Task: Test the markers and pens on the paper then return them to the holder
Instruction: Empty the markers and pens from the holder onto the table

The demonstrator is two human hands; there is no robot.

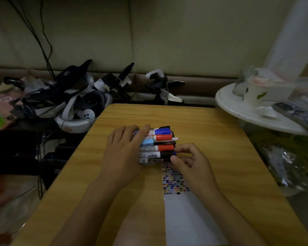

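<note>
The wooden bench (pixel 212 132) carried everything. A strip of paper (pixel 188 215) lay on it, its far end covered in small coloured test marks. Just beyond the paper the markers (pixel 158 146) lay side by side in a bundle, caps pointing right. The left hand (pixel 122 153) rested over the bundle's left end, fingers fairly straight, a released grip. The right hand (pixel 190 162) pinched the cap end of the nearest, dark-capped marker (pixel 164 155).

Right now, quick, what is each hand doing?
Left hand: open, fingers straight, resting on the pile of markers.
Right hand: pinching the end of the black marker nearest the paper.
</note>
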